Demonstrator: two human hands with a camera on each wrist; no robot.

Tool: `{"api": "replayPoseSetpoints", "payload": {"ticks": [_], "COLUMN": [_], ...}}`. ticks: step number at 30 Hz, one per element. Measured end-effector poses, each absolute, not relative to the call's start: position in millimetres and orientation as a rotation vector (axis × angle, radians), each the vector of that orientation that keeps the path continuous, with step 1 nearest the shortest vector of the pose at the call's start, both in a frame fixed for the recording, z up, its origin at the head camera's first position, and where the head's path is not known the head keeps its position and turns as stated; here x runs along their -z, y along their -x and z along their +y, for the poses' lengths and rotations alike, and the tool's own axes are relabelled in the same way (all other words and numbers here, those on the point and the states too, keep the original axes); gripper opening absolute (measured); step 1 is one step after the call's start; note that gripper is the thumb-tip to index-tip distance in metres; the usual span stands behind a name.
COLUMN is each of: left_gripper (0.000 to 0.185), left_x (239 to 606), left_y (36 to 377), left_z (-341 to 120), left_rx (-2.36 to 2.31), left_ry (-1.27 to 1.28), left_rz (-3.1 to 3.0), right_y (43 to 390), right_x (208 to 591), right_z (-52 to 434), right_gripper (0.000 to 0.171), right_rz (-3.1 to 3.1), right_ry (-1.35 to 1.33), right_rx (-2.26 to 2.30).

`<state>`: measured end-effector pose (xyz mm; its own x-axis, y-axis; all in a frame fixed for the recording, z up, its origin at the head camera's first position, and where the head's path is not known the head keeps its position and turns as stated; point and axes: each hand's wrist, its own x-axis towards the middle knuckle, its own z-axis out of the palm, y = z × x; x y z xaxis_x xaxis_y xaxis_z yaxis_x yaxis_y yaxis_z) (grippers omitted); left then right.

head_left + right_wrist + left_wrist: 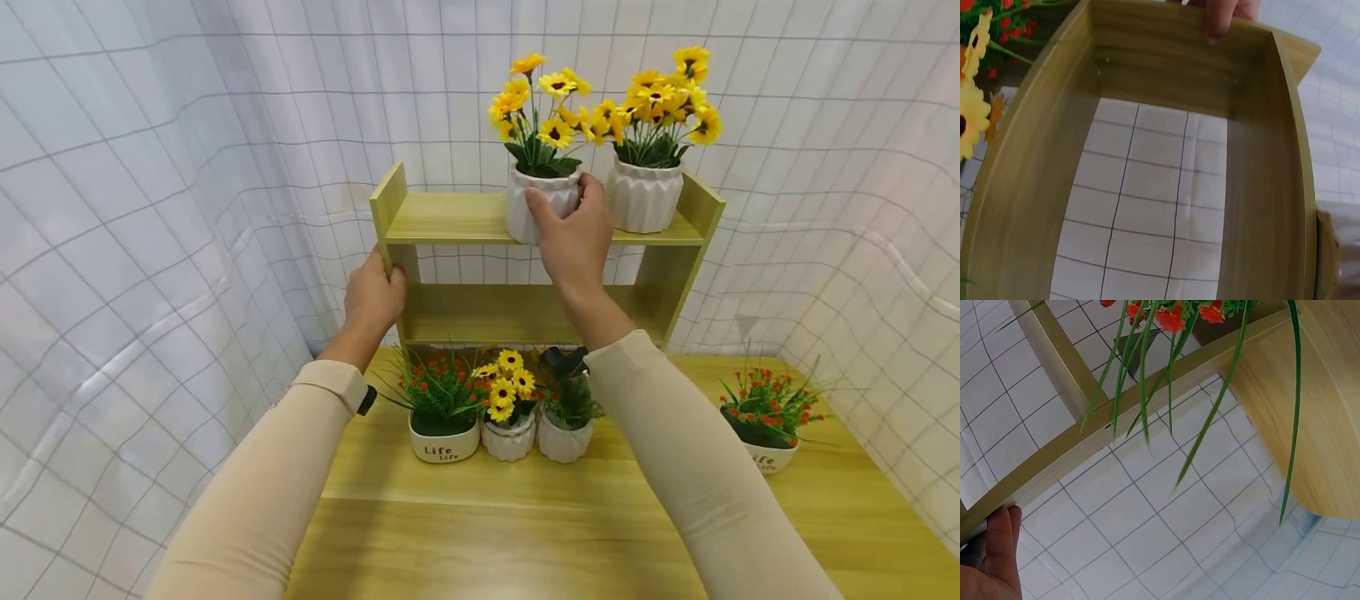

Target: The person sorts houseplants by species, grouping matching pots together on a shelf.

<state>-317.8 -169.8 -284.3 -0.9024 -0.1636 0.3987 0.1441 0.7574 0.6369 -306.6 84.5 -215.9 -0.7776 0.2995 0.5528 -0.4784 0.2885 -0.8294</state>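
My right hand (577,242) holds a white ribbed pot (528,208) of yellow artificial flowers (555,132) at the top board of a wooden shelf (450,218). Whether the pot's base touches the board I cannot tell. To its right on the same board stands a similar pot of yellow flowers (645,196). My left hand (375,292) grips the shelf's left side panel, thumb on the inner face. The left wrist view has that hand (997,556) at the panel's edge. At the right edge of the right wrist view, part of the white pot (1341,250) shows.
Before the shelf stand a red-flowered plant in a "Life" pot (444,446), a small yellow-flowered pot (510,439) and a green plant in a white pot (565,437). Another red-flowered pot (768,457) is at the table's right. Gridded white cloth (300,100) surrounds the wooden table (480,533).
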Motion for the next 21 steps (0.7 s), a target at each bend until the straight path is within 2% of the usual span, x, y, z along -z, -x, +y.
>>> {"api": "replayPoseSetpoints", "payload": {"ticks": [9, 21], "left_gripper": [0.04, 0.042], "left_x": [284.1, 284.4], "left_y": [317.0, 318.9], "left_z": [-169.2, -168.8], "left_rx": [0.965, 0.953], "left_ry": [-0.01, -0.008], "left_rz": [-2.527, -2.518], "right_y": [316.1, 327.4], "right_x": [207.7, 204.1], "right_z": [82.0, 80.9], "right_gripper": [0.073, 0.076], "right_rz": [-2.092, -2.146], "right_ry": [-0.103, -0.039], "right_rx": [-1.328, -1.293]}}
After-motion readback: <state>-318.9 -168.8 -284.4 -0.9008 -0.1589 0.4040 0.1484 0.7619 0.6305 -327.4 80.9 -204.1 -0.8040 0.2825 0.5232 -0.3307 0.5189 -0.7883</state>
